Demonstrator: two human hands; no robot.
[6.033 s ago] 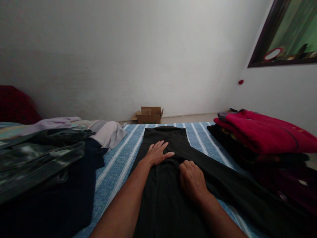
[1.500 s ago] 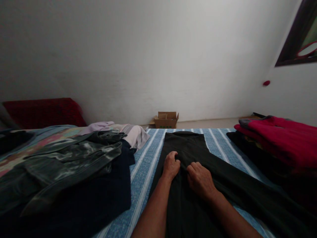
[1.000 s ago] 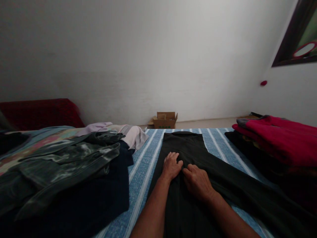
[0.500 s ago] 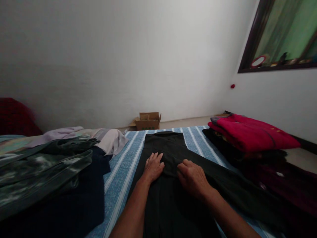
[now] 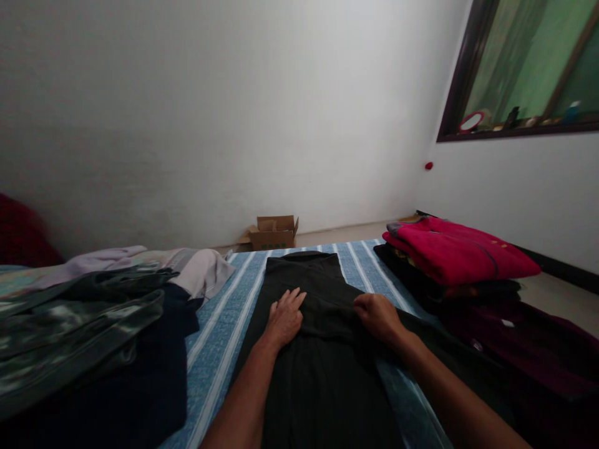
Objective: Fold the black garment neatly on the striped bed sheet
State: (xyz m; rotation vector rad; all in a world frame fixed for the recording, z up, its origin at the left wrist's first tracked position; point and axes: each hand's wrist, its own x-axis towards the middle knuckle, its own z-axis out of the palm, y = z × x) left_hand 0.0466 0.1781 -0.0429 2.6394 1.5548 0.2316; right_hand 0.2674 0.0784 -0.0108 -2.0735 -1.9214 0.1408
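Trousers [image 5: 322, 380], dark, lie lengthwise mid-scene on a striped sheet [image 5: 213, 349], waistband at the far end. Left hand [image 5: 284, 317]: palm down on the cloth, fingers extended, grasping nothing. Right hand [image 5: 378, 315]: fingers curled tight on a fold at the right side of the garment. One leg angles off to the near right, partly covered by the right forearm; its end cannot be made out. On the right, a folded red garment [image 5: 461, 249] tops a stack, with a maroon garment [image 5: 533, 349] nearer, crowding that leg. On the left, a grey-green garment [image 5: 88, 330] lies over a navy garment [image 5: 156, 374]; pale cloth [image 5: 204, 268] lies farther. Beyond the sheet's far edge: an opened cardboard box [image 5: 272, 239].
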